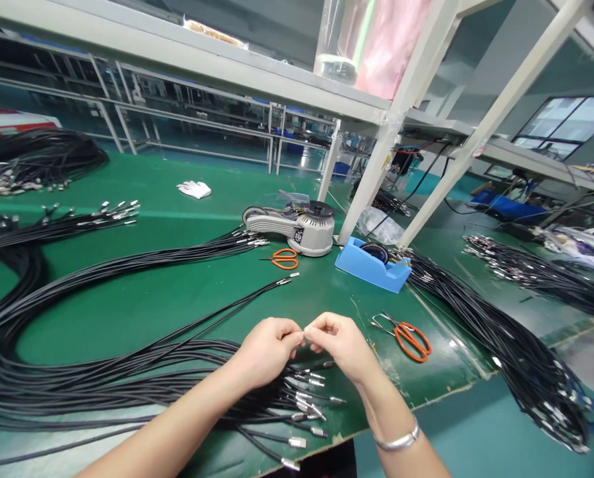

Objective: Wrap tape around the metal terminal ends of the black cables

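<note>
Both hands meet over the near edge of the green worktop (177, 299): left hand (267, 348) and right hand (341, 345) each have fingertips pinched shut on the same tiny silvery cable tip (305, 334), held just above the cable bundle (127, 378). It's too small to say exactly what the tip is. My guess is the metal end is rigid, light and a bit slippery, so a fingertip pinch right at the ferrule makes sense, while the black cable behind it looks floppy and tangle-prone.

Under the hands more metal ends (306, 392) fan out. Orange scissors (412, 340) lie just right of the right hand, with a blue tape dispenser (373, 264) and a grey tape machine (297, 229) further back. The mat looks smooth and flat. It's a factory hall, with a white shelf frame (391, 133) overhead and more cable piles either side
</note>
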The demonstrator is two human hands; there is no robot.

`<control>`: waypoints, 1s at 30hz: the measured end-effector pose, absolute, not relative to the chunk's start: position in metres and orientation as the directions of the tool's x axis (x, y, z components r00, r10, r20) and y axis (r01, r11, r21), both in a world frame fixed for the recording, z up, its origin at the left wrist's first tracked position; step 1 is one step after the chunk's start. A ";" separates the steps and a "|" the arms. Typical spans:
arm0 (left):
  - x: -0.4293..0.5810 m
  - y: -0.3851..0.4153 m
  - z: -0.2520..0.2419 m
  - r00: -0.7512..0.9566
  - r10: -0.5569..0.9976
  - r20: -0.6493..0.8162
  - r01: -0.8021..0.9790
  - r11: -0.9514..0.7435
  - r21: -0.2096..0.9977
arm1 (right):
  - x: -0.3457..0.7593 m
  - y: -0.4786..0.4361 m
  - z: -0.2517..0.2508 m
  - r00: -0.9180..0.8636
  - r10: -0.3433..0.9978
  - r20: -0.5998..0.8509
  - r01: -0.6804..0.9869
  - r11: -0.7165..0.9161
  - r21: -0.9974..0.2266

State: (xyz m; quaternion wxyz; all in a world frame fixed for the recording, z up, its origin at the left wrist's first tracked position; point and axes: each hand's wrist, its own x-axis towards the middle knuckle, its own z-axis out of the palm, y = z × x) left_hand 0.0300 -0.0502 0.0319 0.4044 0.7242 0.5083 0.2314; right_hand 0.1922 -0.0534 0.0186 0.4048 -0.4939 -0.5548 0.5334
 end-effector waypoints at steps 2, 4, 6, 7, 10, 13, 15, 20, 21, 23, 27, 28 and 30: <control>0.029 -0.050 0.034 0.424 0.903 -0.066 0.567 -0.208 0.797 | 0.198 -0.059 0.013 -0.209 0.969 -0.133 0.123 -0.109 -0.986; 0.024 -0.044 0.037 0.463 0.886 -0.036 0.581 -0.272 0.767 | 0.208 -0.065 0.009 -0.250 0.951 -0.181 0.183 -0.137 -0.973; 0.014 -0.030 0.038 0.436 0.900 0.020 0.618 -0.315 0.720 | 0.220 -0.069 0.007 -0.285 0.933 -0.220 0.290 -0.135 -0.947; 0.009 -0.020 0.036 0.395 0.917 0.054 0.649 -0.320 0.690 | 0.226 -0.070 0.007 -0.288 0.928 -0.237 0.337 -0.134 -0.932; -0.007 0.014 0.024 0.230 0.965 0.127 0.760 -0.260 0.595 | 0.241 -0.062 0.010 -0.240 0.938 -0.251 0.378 -0.148 -0.914; -0.015 0.041 0.011 0.163 0.976 0.146 0.817 -0.217 0.534 | 0.241 -0.044 0.015 -0.200 0.955 -0.220 0.288 -0.157 -0.945; -0.016 0.048 0.007 0.153 0.976 0.158 0.827 -0.214 0.520 | 0.234 -0.029 0.016 -0.185 0.961 -0.207 0.180 -0.174 -0.968; -0.007 0.032 0.012 0.162 0.965 0.205 0.773 -0.254 0.582 | 0.203 0.015 0.017 -0.087 0.982 -0.170 0.015 -0.170 -0.985; -0.004 0.027 0.013 0.174 0.960 0.221 0.751 -0.275 0.601 | 0.197 0.022 0.018 -0.080 0.983 -0.168 -0.002 -0.169 -0.986; 0.001 0.017 0.013 0.191 0.948 0.256 0.711 -0.313 0.629 | 0.186 0.034 0.018 -0.081 0.983 -0.167 -0.024 -0.169 -0.985; 0.015 0.009 0.010 0.200 0.936 0.289 0.656 -0.347 0.671 | 0.171 0.039 0.019 -0.101 0.986 -0.135 -0.041 -0.140 -0.989; 0.018 0.010 0.009 0.216 0.934 0.284 0.637 -0.356 0.684 | 0.169 0.037 0.019 -0.100 0.988 -0.119 -0.046 -0.124 -0.991; 0.023 0.011 0.010 0.247 0.932 0.267 0.605 -0.363 0.708 | 0.168 0.032 0.018 -0.086 0.993 -0.086 -0.057 -0.091 -0.994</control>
